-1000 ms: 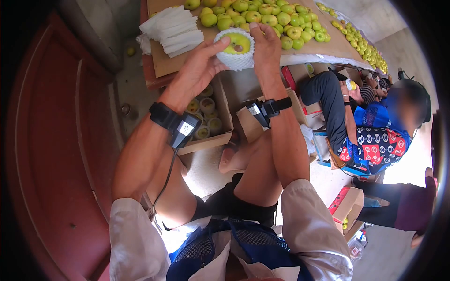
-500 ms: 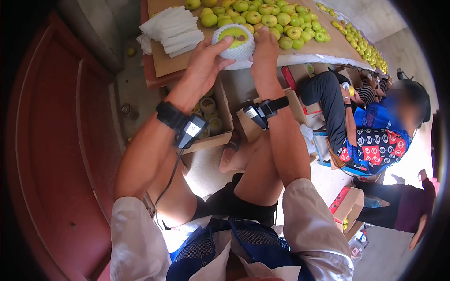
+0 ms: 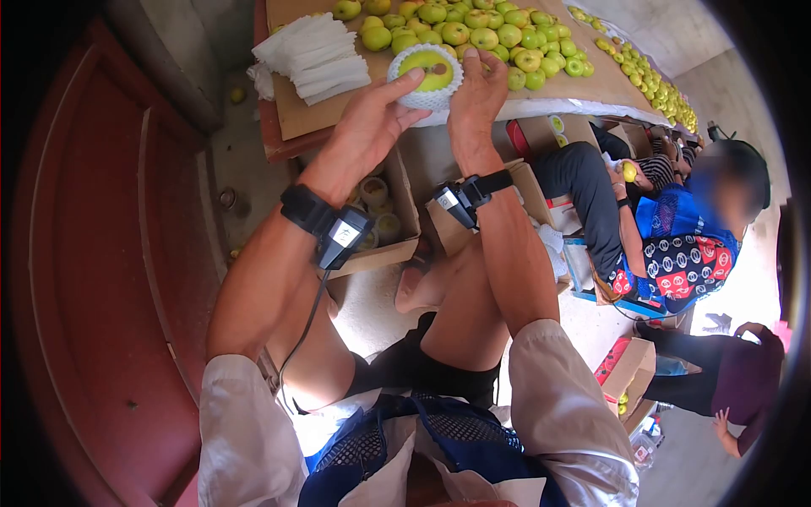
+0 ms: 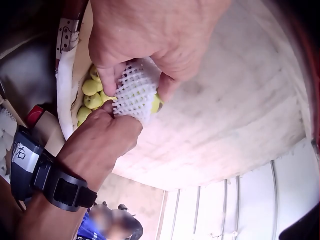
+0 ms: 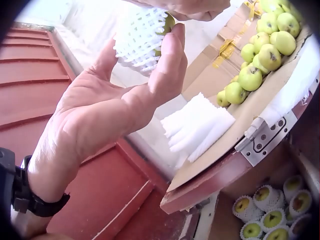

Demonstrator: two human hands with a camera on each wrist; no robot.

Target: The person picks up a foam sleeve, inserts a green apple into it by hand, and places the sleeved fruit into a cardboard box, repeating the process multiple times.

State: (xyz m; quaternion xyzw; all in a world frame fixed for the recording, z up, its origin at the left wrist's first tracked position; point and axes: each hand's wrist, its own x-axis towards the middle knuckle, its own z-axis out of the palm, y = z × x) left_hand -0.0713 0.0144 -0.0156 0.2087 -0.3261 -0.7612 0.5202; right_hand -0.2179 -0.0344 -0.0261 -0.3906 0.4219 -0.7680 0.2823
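Note:
A green apple (image 3: 436,79) with a brown spot sits in a white foam net (image 3: 431,100), held up by the table's near edge. My left hand (image 3: 368,123) grips it from the left, thumb on the net's rim beside the bare face of the apple and fingers beneath. My right hand (image 3: 476,95) holds the net's right side with bent fingers. In the left wrist view the net (image 4: 134,89) lies between both hands. The right wrist view shows the left hand (image 5: 110,102) cupping the net, with the right hand (image 5: 200,7) cut off at the top.
Loose apples (image 3: 486,38) spread over the cardboard-topped table beyond my hands, beside a stack of white foam nets (image 3: 317,55). Below the table edge stands a box (image 3: 408,198) of netted apples. A seated person (image 3: 676,228) works at the right; a red door (image 3: 93,279) is at the left.
The netted apple has tilted so more of its bare face shows. My right hand has shifted slightly lower along the net's side. The person standing at the right has moved their arm.

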